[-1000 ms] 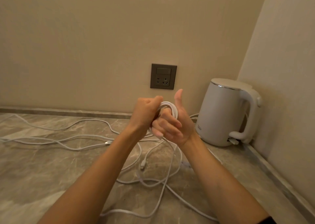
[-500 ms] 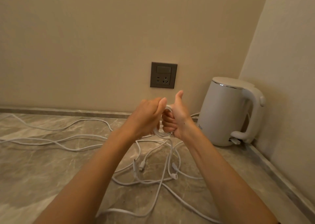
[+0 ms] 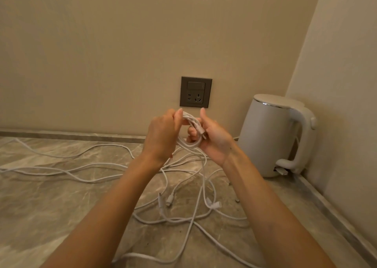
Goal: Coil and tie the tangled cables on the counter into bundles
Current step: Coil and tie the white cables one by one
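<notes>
Head view: the left hand (image 3: 161, 137) and the right hand (image 3: 214, 139) meet just below the wall socket (image 3: 195, 92), raised above the surface (image 3: 40, 206), with a small coil (image 3: 191, 143) of white cable between them.
Left hand: its back faces the camera and its fingers are curled around the left side of the coil. The thumb and the first finger pinch the strands at the top.
Right hand: the palm faces left, the thumb points up, and the fingers are hooked around the right side of the loops. A connector (image 3: 201, 132) lies against these fingers.
Reason for this hold: I think one hand fixes the loops so they do not spring open, while the other guides the free end around them. The coil is held in the air, probably so that the hanging cable can feed in freely.
Coil position: directly below the wall socket, touching both hands, clear of the surface.
Tail of the coil: several strands drop from it to the surface below the wall socket.
Loose cables (image 3: 173, 218): they lie tangled on the surface, below and to the left of the wall socket, with some plugs among them, well apart from the hands.
Kettle (image 3: 271, 137): it stands to the lower right of the wall socket, in the corner, near the right hand but not touching it.
Progress: it seems early, because most of the cable is not yet coiled.
</notes>
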The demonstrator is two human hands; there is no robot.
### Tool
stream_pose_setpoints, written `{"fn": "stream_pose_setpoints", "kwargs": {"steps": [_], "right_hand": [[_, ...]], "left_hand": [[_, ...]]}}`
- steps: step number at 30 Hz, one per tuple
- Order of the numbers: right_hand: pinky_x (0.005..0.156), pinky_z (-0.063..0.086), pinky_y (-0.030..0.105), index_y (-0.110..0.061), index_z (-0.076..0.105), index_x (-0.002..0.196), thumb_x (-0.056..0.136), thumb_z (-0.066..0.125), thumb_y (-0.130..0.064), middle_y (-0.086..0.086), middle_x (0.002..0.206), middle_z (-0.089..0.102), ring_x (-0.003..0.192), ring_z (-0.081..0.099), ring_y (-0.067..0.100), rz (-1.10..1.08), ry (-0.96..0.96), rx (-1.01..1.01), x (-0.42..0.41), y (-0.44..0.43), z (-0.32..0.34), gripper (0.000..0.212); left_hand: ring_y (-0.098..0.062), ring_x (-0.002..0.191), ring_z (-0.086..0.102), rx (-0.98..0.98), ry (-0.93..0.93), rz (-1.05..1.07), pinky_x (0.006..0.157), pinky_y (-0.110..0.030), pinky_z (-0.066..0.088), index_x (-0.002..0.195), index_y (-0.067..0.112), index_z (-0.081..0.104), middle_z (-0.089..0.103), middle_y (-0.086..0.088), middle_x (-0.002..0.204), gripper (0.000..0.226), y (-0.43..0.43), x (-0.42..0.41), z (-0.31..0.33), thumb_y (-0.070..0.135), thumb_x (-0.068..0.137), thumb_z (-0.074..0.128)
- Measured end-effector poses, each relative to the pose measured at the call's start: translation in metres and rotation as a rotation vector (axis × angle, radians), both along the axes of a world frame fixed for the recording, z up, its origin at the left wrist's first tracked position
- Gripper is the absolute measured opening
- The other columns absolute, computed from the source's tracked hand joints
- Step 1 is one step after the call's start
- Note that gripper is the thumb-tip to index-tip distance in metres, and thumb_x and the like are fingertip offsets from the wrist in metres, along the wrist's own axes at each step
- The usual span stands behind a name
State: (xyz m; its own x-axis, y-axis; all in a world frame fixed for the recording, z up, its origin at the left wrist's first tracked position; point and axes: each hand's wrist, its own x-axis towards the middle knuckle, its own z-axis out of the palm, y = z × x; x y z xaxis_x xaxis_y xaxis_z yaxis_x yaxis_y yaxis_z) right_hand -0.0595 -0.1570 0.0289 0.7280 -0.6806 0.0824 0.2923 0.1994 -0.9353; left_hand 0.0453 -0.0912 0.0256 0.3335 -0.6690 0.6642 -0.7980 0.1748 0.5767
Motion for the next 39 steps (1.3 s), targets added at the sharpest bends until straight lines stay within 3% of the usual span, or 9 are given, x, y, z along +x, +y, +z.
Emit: {"fn": "stream_pose_setpoints", "kwargs": {"steps": [5,11,16,19,22,26,29,34,39], "right_hand": [[0.071,0.050,0.024,-0.002,0.060,0.104,0.102,0.032,-0.030,0.003,0.076,0.056,0.067,0.054,0.008,0.066,-0.094,0.005,0.004,0.008,-0.005,0.040],[0.075,0.048,0.034,-0.008,0.054,0.085,0.101,0.034,-0.026,-0.004,0.058,0.046,0.057,0.043,0.009,-0.023,0.038,-0.163,0.003,0.005,-0.003,0.031],[0.064,0.033,0.026,-0.011,0.051,0.079,0.102,0.034,-0.022,-0.012,0.049,0.039,0.052,0.034,0.005,-0.085,0.181,-0.363,-0.007,-0.006,-0.002,0.031],[0.060,0.028,0.023,-0.012,0.053,0.078,0.102,0.035,-0.019,-0.014,0.050,0.040,0.057,0.032,0.007,-0.065,0.284,-0.524,-0.012,-0.005,0.002,0.031],[0.056,0.031,0.016,-0.012,0.053,0.076,0.102,0.035,-0.017,-0.012,0.055,0.043,0.054,0.034,0.002,-0.039,0.344,-0.609,-0.019,-0.002,0.009,0.033],[0.058,0.033,0.015,-0.003,0.060,0.083,0.101,0.037,-0.018,-0.009,0.057,0.046,0.057,0.037,0.004,-0.038,0.346,-0.606,-0.023,-0.004,0.010,0.032],[0.069,0.035,0.026,0.014,0.059,0.093,0.098,0.045,-0.018,-0.005,0.056,0.048,0.062,0.040,0.012,-0.106,0.241,-0.506,-0.018,-0.006,0.007,0.035],[0.055,0.042,0.014,-0.003,0.059,0.080,0.095,0.052,-0.011,0.003,0.063,0.054,0.052,0.050,0.003,-0.317,0.119,-0.483,-0.012,-0.007,0.007,0.019],[0.051,0.040,0.012,-0.004,0.057,0.078,0.095,0.050,-0.007,0.005,0.066,0.054,0.050,0.048,0.001,-0.181,0.204,-0.576,-0.017,-0.005,0.009,0.019]], "left_hand": [[-0.028,0.054,0.053,-0.060,0.121,0.100,0.055,-0.047,0.050,0.073,0.012,0.048,0.045,0.000,0.057,0.036,0.002,0.006,0.005,0.025,0.101,0.030],[-0.034,0.058,0.058,-0.012,0.201,0.071,0.054,-0.047,0.051,0.074,0.016,0.043,0.048,-0.004,0.061,0.037,0.001,0.003,0.001,0.030,0.102,0.023],[-0.030,0.066,0.062,0.121,0.114,-0.019,0.070,-0.046,0.053,0.080,0.011,0.054,0.059,-0.007,0.065,0.036,-0.002,0.015,0.002,0.024,0.102,0.029],[-0.026,0.063,0.057,0.179,0.033,-0.135,0.066,-0.044,0.052,0.095,0.004,0.057,0.059,-0.010,0.078,0.033,0.001,0.015,0.008,0.025,0.101,0.033],[-0.017,0.066,0.049,0.274,-0.135,-0.186,0.067,-0.037,0.045,0.094,0.009,0.056,0.057,-0.005,0.079,0.035,0.006,0.015,0.011,0.030,0.100,0.030],[-0.006,0.059,0.040,0.416,-0.250,-0.192,0.056,-0.022,0.037,0.085,0.019,0.042,0.044,0.007,0.070,0.027,0.006,0.016,0.010,0.032,0.100,0.025],[-0.008,0.056,0.041,0.336,-0.220,-0.165,0.056,-0.027,0.042,0.078,0.021,0.039,0.045,0.005,0.067,0.029,0.004,0.013,0.005,0.031,0.101,0.024],[-0.009,0.043,0.050,0.352,-0.071,-0.219,0.042,-0.018,0.042,0.075,0.019,0.044,0.054,0.001,0.058,0.036,0.002,0.009,0.002,0.033,0.101,0.024],[-0.011,0.069,0.051,0.454,-0.189,-0.338,0.066,-0.029,0.043,0.094,0.013,0.057,0.056,0.003,0.078,0.032,0.007,0.010,0.013,0.032,0.099,0.031]]}}
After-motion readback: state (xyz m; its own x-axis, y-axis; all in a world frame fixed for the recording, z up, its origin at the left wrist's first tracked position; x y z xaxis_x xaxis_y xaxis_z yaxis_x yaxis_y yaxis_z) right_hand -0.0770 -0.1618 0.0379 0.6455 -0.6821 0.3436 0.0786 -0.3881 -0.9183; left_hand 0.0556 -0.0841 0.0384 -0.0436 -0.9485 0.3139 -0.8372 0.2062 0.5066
